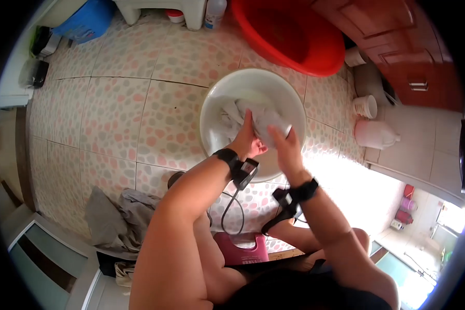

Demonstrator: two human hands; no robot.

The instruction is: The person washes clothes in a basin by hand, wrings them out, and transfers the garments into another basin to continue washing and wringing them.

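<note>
A round white basin [210, 111] stands on the tiled floor, with a pale wet-looking cloth [234, 114] inside it. Over the basin, both hands grip the whitish cloth between them. My left hand [247, 140] is at its left side, thumb pointing up and fingers curled. My right hand [288, 150] holds the cloth's right part, slightly blurred. Each wrist wears a black strap with a small device, and a cable hangs from the left one.
A large red basin [325, 54] is beyond the white one, near red cabinets [398, 41]. A white jug [375, 135] and small bucket [366, 107] stand right. Grey clothes [113, 217] lie left, a pink stool [243, 250] below, a blue bin [90, 23] upper left.
</note>
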